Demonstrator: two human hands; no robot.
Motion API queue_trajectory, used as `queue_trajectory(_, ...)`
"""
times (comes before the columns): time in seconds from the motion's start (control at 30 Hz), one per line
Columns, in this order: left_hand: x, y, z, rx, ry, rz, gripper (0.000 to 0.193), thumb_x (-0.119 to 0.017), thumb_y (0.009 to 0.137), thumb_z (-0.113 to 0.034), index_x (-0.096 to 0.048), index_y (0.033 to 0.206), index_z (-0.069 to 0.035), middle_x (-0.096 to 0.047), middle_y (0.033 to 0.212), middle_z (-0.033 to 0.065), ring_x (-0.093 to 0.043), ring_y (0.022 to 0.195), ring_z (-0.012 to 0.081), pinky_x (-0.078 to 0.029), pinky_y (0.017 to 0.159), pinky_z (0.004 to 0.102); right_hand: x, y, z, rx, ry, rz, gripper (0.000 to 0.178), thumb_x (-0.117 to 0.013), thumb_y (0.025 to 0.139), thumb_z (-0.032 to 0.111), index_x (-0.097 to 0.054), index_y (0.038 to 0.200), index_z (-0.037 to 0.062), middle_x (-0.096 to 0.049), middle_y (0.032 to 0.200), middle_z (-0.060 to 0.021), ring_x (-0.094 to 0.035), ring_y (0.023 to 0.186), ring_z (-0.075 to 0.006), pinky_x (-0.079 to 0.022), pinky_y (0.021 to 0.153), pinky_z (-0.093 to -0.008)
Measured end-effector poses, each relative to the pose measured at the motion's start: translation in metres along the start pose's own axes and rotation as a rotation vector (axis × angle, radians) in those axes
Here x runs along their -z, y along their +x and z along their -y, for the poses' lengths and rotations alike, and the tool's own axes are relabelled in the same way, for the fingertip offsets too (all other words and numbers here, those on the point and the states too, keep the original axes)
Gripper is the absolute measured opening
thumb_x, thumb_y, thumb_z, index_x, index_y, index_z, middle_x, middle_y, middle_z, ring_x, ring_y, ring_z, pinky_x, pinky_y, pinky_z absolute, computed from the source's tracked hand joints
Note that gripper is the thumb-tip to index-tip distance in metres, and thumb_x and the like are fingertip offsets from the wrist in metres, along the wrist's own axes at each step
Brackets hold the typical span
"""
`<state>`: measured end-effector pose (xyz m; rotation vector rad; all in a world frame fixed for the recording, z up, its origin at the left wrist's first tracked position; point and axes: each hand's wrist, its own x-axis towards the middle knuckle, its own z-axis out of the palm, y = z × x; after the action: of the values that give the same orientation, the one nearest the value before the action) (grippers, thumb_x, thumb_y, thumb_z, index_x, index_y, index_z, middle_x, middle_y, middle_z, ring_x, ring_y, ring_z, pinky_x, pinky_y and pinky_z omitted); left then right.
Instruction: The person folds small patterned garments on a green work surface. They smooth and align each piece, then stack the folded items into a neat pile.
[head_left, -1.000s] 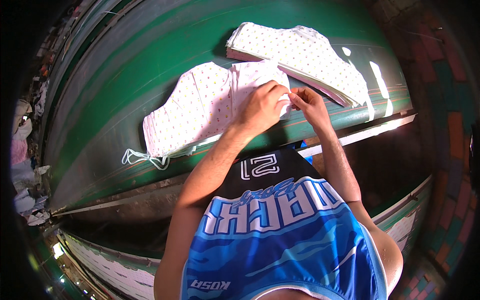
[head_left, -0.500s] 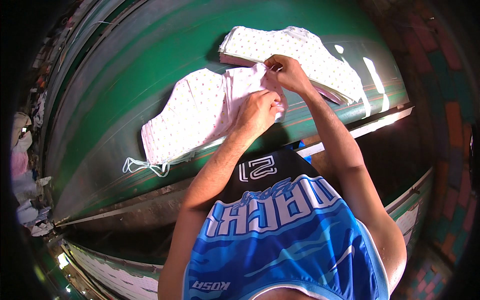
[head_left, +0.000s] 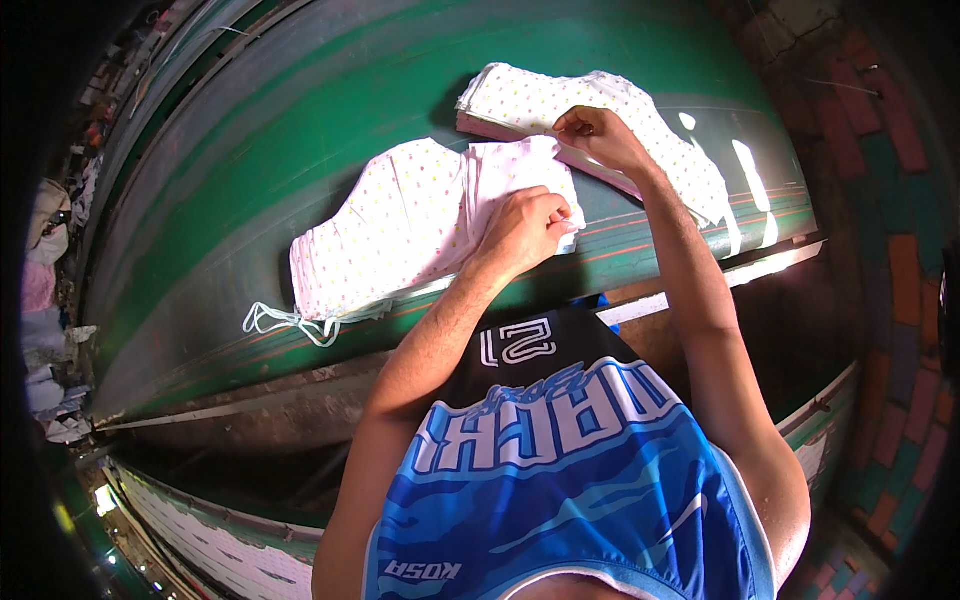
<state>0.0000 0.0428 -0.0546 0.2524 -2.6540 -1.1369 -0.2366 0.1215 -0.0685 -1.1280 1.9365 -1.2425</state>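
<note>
A stack of white cut fabric pieces with small coloured dots (head_left: 375, 225) lies on the green table, its right end folded over to a plain pinkish side. My left hand (head_left: 525, 232) rests on that folded end, fingers curled and closed on the fabric's near right edge. Just above the fold's far corner is my right hand (head_left: 605, 138). Its fingers are loosely bent and apart, with no cloth visibly held. Behind and beneath it sits a second stack of the same dotted fabric (head_left: 640, 110), partly covered by the hand and forearm.
Pale cloth ties (head_left: 290, 322) trail from the left stack's near left corner. The green table (head_left: 330, 120) has a metal near edge (head_left: 735, 268) in front of my body. Crumpled cloth (head_left: 45, 330) is heaped at the far left. Sunlit patches fall beside the right stack.
My right hand has lifted slightly off the folded fabric corner, which now lies flatter. My left hand stays on the folded end. The whole view has shifted a little.
</note>
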Motion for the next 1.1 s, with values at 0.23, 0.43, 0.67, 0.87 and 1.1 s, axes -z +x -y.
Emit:
queue_trajectory(0.23,0.000,0.000,0.002,0.006,0.050,0.002,0.017,-0.088,0.087,-0.012,-0.079,0.099,-0.003,-0.075,0.091,0.0096,-0.076,0.081,0.0239,-0.061,0.076,0.0392,-0.008,-0.009,0.021,0.161,-0.026,0.125,0.018,-0.081,0.097,0.011,-0.079,0.113,0.0051,-0.076,0.103,-0.0035,-0.068,0.095,-0.0141,-0.055,0.092,-0.0321)
queue_trajectory(0.43,0.001,0.001,0.000,-0.004,0.045,0.002,0.017,-0.087,0.088,-0.013,-0.079,0.100,-0.004,-0.075,0.091,0.0090,-0.076,0.080,0.0241,-0.060,0.075,0.0396,-0.010,-0.004,0.025,0.251,-0.059,0.139,0.014,-0.081,0.095,0.007,-0.078,0.108,0.0042,-0.079,0.101,-0.0068,-0.071,0.094,-0.0186,-0.058,0.088,-0.0357)
queue_trajectory(0.67,0.002,0.001,-0.002,0.027,0.056,0.010,0.017,-0.087,0.088,-0.015,-0.078,0.097,-0.003,-0.075,0.090,0.0092,-0.075,0.080,0.0246,-0.060,0.075,0.0396,-0.007,0.008,0.035,0.322,-0.113,0.132,0.013,-0.079,0.098,0.011,-0.077,0.109,0.0033,-0.078,0.102,-0.0096,-0.073,0.094,-0.0216,-0.059,0.087,-0.0380)
queue_trajectory(0.87,0.009,0.001,0.002,0.003,-0.254,-0.035,0.011,-0.083,0.095,-0.011,-0.078,0.097,-0.002,-0.075,0.090,0.0083,-0.073,0.078,0.0176,-0.060,0.073,0.0334,-0.013,0.015,0.031,0.262,-0.141,0.193,0.013,-0.078,0.102,0.013,-0.075,0.109,0.0020,-0.076,0.102,-0.0081,-0.072,0.095,-0.0176,-0.058,0.086,-0.0362)
queue_trajectory(1.1,0.071,0.025,0.038,0.123,0.235,-0.411,0.015,-0.080,0.098,-0.018,-0.078,0.100,-0.004,-0.072,0.093,0.0110,-0.073,0.085,0.0271,-0.058,0.077,0.0399,-0.016,0.001,0.030,0.183,0.054,0.002,0.015,-0.076,0.104,0.013,-0.074,0.116,0.0027,-0.077,0.106,-0.0053,-0.070,0.093,-0.0149,-0.058,0.084,-0.0335)
